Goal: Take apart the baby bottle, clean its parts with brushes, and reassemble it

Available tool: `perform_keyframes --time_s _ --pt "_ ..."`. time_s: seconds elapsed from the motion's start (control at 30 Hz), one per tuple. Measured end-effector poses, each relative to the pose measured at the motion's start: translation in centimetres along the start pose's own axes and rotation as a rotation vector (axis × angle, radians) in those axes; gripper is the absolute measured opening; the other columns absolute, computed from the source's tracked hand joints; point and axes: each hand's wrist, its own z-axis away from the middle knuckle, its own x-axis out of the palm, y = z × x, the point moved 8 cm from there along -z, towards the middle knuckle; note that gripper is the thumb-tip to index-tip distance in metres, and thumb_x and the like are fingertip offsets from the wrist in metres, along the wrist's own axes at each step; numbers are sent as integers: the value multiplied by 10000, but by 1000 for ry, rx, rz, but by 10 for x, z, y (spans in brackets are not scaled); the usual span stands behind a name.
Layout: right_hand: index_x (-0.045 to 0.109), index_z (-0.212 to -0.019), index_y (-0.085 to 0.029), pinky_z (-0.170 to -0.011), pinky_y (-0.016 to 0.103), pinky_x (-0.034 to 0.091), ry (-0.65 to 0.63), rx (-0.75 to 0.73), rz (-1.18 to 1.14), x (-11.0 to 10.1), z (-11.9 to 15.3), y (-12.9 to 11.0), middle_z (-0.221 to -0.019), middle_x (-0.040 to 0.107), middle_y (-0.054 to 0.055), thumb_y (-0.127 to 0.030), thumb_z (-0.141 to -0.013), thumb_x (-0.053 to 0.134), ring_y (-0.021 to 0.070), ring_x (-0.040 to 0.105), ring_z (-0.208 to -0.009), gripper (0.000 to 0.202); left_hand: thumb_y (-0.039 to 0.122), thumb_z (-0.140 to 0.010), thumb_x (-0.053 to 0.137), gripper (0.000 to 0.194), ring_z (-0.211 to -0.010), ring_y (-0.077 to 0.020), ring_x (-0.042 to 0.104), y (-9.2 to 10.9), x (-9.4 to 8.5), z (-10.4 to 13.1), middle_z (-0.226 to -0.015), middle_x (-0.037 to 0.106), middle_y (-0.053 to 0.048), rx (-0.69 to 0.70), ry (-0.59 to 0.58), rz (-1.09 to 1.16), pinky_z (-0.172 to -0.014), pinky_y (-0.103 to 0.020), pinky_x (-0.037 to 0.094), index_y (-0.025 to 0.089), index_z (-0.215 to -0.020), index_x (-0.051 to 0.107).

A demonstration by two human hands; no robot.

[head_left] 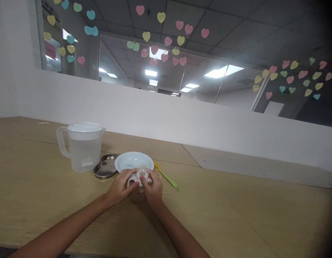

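Wooden table (235,215): near its middle, left hand (120,188) and right hand (154,188) both clasp a small, light-looking baby bottle (141,175) before a plate (130,160); its smooth plastic likely grips best around the collar.

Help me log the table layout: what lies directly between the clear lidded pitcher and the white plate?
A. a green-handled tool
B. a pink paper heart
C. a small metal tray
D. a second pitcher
C: the small metal tray lies on the table between the pitcher and the white plate, its edge tucked beside the plate's rim.
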Motion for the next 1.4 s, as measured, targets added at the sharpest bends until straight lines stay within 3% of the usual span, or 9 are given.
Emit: perform_keyframes --time_s 0.27,0.4,0.63,0.9,1.17,1.4 --pt "650 -961 -175 -783 340 417 -18 11 -32 1 1 -2 -889 654 74 -466 -851 509 216 556 -858 342 579 -732 599 627 -1166 -292 491 -3 9 -2 -1225 577 -138 36 -27 -49 -1013 -463 351 178 -1210 540" --pt "639 -967 -174 -793 333 426 -18 18 -85 1 2 -2 -905 649 72 -447 -856 502 209 562 -869 326 530 -721 638 545 -1158 -284 501 -3 11 -3 -1192 604 -114 35 -35 -98 -1055 -498 290 197 -1149 586" --pt "637 -930 -168 -776 306 444 -35 76 -179 2 1 1 -893 643 64 -420 -859 505 190 577 -855 293 505 -744 626 513 -1127 -283 512 1 9 -2 -1178 607 -124 50 -23 -55 -985 -456 377 190 -1147 591" --pt "631 -898 -162 -770 304 447 -62 121 -202 3 0 6 -884 628 67 -460 -853 504 192 579 -852 327 508 -754 618 530 -1143 -280 497 -1 10 -1 -1193 595 -124 56 -25 -46 -984 -446 379 189 -1175 569" --pt "623 -964 -168 -778 317 445 -63 13 -109 -1 -1 -5 -906 641 68 -422 -867 493 194 572 -866 302 507 -774 591 507 -1138 -288 486 -1 11 -2 -1193 593 -127 5 -80 -10 -982 -467 360 190 -1170 583" --pt "616 -981 -174 -785 316 439 -96 -4 -90 1 0 -8 -913 628 68 -420 -891 453 195 564 -875 308 512 -814 532 447 -1136 -277 479 -5 9 -2 -1170 611 -101 -12 -61 -28 -987 -451 345 211 -1135 610"
